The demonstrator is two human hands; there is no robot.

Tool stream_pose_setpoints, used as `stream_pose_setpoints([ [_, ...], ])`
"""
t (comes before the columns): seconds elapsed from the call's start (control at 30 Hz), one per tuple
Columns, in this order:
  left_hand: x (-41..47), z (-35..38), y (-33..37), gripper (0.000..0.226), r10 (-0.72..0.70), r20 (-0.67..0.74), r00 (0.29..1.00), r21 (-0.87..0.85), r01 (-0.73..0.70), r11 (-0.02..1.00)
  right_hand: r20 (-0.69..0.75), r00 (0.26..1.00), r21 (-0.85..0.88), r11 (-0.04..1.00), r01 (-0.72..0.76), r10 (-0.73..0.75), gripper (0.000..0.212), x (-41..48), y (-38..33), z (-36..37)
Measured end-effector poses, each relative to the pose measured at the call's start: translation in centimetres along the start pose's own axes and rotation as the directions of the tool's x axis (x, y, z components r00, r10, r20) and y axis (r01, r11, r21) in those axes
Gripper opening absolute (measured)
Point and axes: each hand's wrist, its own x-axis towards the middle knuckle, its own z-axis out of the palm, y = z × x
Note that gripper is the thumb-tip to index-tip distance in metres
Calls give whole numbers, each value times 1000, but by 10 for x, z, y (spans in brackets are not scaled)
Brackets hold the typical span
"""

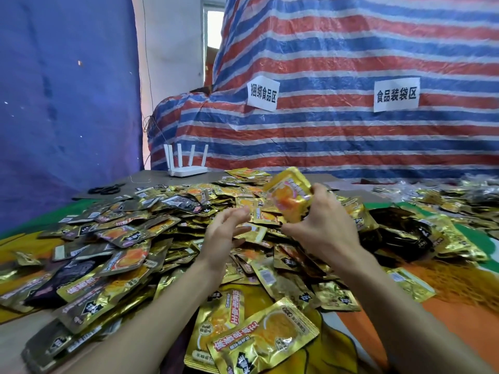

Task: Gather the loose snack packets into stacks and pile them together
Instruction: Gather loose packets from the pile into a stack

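Striped red, white and blue tarp point(351, 63) hung behind a tabletop point(151, 178) buried under a heap point(162, 211) of loose gold snack packets. A white router point(186, 170) and black scissors point(106, 188) sat near its far left edge.

I had the right hand point(326, 228) raised over the middle of the heap, fingers and thumb curled round a held packet point(290, 195). It stood nearly upright, long axis tilted slightly, printed face towards the camera.

The left hand point(224, 230) hovered just beside it, lower and to its left. That hand was released, fingers straight, palm turned towards the right hand, gripping nothing. So the held packet lay up and to the right of the left hand, a small gap between them. Loose packets lay beneath both hands, and the left hand was nearer the heap's thick left side.

I could not tell whether the right hand gripped one packet or several pressed together, because blur softened it. The heap's right side ran out of frame, and the far packets there were too dim to make out.
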Motion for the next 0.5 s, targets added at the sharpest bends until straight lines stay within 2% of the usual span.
stream_pose_setpoints([
  [0.1, 6, -8, -1, 30, 46, -99, 994, -19, -48, 999, -39, 985, -94, 981, -169, 166, 81, 28, 18, -13],
  [0.2, 9, -10, -2, 22, 79, -153, 985, -21, -83, 996, -56, 964, -178, 948, -265, 259, 75, 49, 33, -16],
  [0.37, 9, -11, -3, 16, 139, -154, 978, 24, -137, 990, -80, 961, -367, 889, -276, 265, 65, 41, 45, 16],
  [0.5, 10, -11, -6, 10, 182, -128, 975, 119, -167, 979, -116, 956, -431, 854, -292, 268, 63, 33, 50, 35],
])
